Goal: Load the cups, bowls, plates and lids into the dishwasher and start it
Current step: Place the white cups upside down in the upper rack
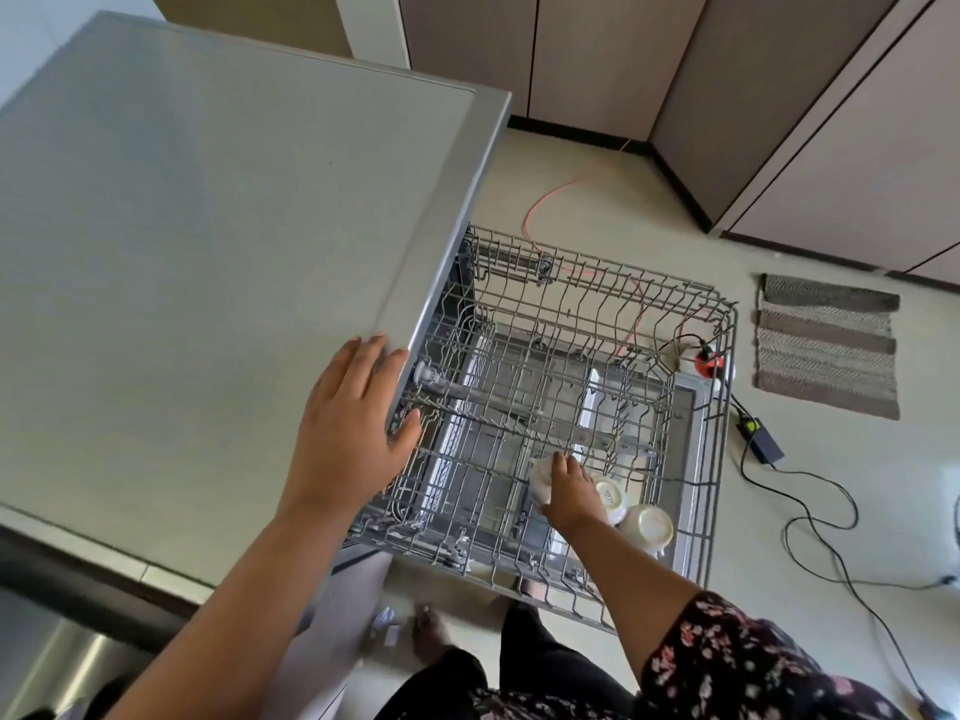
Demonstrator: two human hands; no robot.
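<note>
The dishwasher's grey wire upper rack point(724, 387) is pulled out over the open door. My right hand point(569, 491) reaches down into it and grips a white cup point(540, 483), upside down, near the rack's front. Two more white cups stand upside down just right of it: one point(612, 497) touching my hand, the other point(650, 527) at the rack's front right corner. My left hand point(348, 428) lies flat on the grey countertop point(208, 252) at its right edge, thumb hanging over the side.
Below the upper rack the lower rack and the door's inner panel point(691, 407) show through the wires. On the floor lie an orange cable point(561, 192), a black power adapter point(761, 441) with its lead, and a striped mat point(828, 350). Brown cabinets point(779, 96) stand behind.
</note>
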